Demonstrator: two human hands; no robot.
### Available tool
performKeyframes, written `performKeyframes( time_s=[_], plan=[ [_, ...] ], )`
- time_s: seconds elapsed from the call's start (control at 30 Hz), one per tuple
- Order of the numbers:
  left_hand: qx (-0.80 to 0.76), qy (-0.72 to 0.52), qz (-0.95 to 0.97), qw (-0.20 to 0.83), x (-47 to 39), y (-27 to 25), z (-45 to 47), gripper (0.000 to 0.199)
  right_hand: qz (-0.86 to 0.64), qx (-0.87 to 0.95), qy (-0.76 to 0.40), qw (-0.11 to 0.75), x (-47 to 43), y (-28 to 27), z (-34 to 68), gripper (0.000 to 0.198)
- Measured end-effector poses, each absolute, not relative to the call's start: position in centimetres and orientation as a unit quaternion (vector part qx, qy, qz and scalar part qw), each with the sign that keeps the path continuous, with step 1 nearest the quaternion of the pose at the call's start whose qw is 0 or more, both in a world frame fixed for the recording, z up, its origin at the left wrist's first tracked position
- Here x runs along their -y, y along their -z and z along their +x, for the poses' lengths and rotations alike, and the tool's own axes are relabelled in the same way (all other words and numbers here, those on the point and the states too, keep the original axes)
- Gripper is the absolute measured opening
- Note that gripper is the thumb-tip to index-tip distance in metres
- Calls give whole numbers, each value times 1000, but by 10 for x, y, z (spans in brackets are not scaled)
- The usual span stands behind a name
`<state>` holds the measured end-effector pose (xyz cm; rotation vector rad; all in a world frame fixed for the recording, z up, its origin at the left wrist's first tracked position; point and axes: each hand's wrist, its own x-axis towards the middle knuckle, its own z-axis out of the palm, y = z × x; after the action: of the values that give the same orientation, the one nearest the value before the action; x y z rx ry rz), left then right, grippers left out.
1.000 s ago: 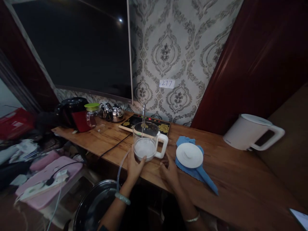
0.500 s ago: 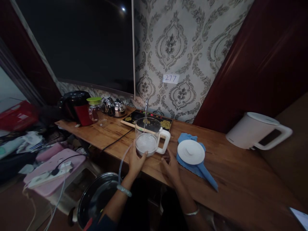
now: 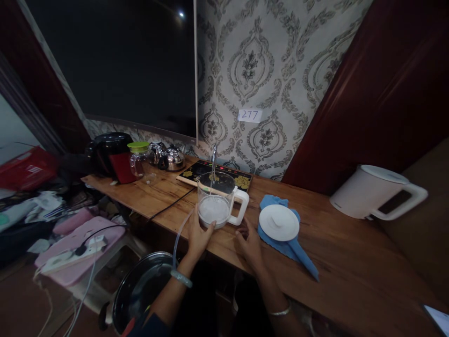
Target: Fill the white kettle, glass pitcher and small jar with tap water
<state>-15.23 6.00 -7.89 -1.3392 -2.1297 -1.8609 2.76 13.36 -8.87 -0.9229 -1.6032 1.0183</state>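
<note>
On my feed I see a clear glass jug [image 3: 214, 209] with a thick white handle. It is upright, open at the top, handle turned rightward, its lower part whitish and bubbly, near the front edge of the brown wooden table [image 3: 315, 234].

this looks like a room in a home, with ornate floral wallpaper [image 3: 259, 89] and a big dark screen [image 3: 119, 65] on the wall. a wooden counter [image 3: 336, 262] serves as a tea corner, holding a white kettle [image 3: 368, 192], shiny metal teapots [image 3: 174, 159] and a flowered black hot plate [image 3: 242, 181], while household clutter [image 3: 49, 206] and a pink stool [image 3: 70, 277] bearing a power strip [image 3: 59, 264] fill the floor beside it.
</note>
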Motion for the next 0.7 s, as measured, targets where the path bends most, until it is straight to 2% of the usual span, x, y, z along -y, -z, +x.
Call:
performKeyframes(
  time_s=[0.7],
  plan=[
    [662, 611, -433, 33, -61, 86, -155, 78, -386, 658, -422, 490, -133, 86, 27, 70]
  ],
)
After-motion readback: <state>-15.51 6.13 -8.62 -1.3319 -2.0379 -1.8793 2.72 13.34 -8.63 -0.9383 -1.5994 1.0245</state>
